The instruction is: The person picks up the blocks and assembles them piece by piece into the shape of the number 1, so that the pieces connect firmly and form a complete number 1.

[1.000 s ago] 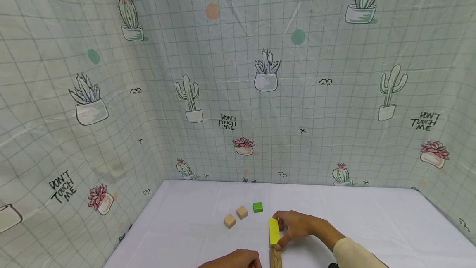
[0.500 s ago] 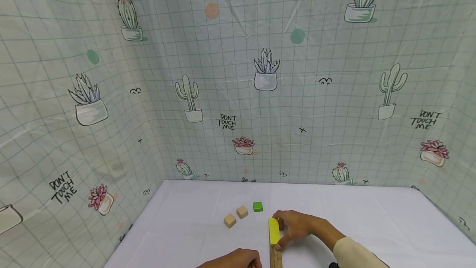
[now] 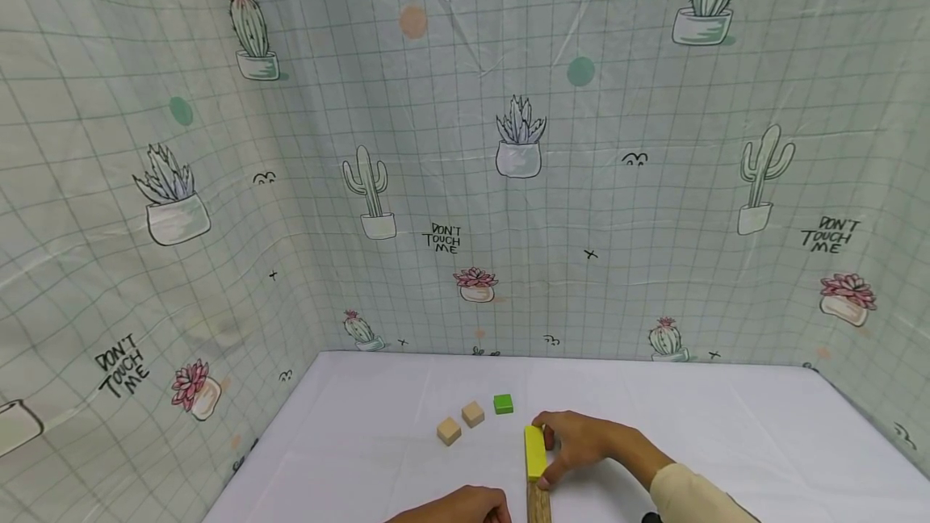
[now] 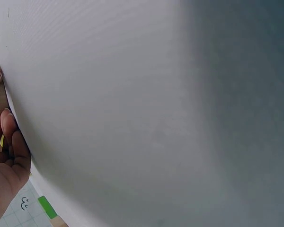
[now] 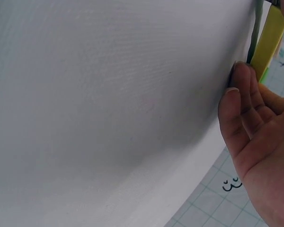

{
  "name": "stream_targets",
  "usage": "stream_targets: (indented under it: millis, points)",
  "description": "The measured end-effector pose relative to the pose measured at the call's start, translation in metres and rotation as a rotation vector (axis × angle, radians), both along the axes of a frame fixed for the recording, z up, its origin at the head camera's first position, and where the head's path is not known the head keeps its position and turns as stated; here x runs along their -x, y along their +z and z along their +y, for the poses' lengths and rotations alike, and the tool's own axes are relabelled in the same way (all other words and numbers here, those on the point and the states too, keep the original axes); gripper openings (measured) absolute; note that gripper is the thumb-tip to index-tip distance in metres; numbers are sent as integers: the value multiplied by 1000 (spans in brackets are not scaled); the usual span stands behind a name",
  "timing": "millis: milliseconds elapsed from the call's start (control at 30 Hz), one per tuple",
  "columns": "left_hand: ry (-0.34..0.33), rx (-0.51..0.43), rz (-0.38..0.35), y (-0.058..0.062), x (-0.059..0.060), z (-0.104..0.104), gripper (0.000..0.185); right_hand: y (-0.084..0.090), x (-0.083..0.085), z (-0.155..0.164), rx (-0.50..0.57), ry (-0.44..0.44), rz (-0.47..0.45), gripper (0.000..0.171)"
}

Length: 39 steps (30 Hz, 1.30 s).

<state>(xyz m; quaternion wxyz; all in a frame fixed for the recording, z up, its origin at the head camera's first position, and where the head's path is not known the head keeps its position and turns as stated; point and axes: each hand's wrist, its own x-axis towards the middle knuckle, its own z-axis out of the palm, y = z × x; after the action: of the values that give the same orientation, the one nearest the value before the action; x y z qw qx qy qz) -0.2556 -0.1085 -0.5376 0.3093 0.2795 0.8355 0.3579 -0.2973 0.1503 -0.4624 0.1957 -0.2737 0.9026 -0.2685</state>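
Table (image 3: 726, 426), white-covered, carries all items toward its near edge. Right hand (image 3: 577, 446) grips the yellow block (image 3: 535, 452), fingers curled round its far end and thumb at its near end. Left hand (image 3: 465, 507) rests at the near edge, seemingly touching the plain wooden bar (image 3: 538, 504); its grip cannot be told. Yellow block's long axis runs near-to-far, abutting the bar's far end. Advisable: keep both pieces collinear, pressing squarely. Green cube (image 3: 504, 403) and two tan cubes (image 3: 460, 424) sit apart, farther back.
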Motion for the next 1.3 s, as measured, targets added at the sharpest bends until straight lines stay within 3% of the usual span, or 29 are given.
stream_targets:
  millis: [67, 133, 367, 567, 633, 800, 933, 1067, 1300]
  points:
    - [4, 10, 6, -5, 2, 0, 8, -1, 0, 0, 2, 1, 1, 74]
    - [11, 14, 1, -2, 0, 1, 7, -1, 0, 0, 1, 1, 3, 74]
    - [53, 60, 14, 25, -15, 7, 5, -3, 2, 1, -11, -3, 3, 73]
    - [28, -1, -14, 8, -5, 2, 6, -3, 2, 1, -16, -6, 2, 74]
    - [36, 16, -1, 14, -8, 4, 6, -3, 2, 1, -19, -7, 1, 74]
    - [44, 68, 40, 46, -26, 8, 5, -2, 1, 2, -6, 0, 0, 75]
    - [32, 80, 46, 55, -31, 9, 5, -3, 1, 3, 17, 15, 5, 75]
    - [33, 63, 26, 42, -23, 8, 5, -4, 2, 3, 27, 21, 9, 74]
    - [-13, 0, 16, -4, 3, 1, 4, -5, 2, 4, 30, 26, 12, 72]
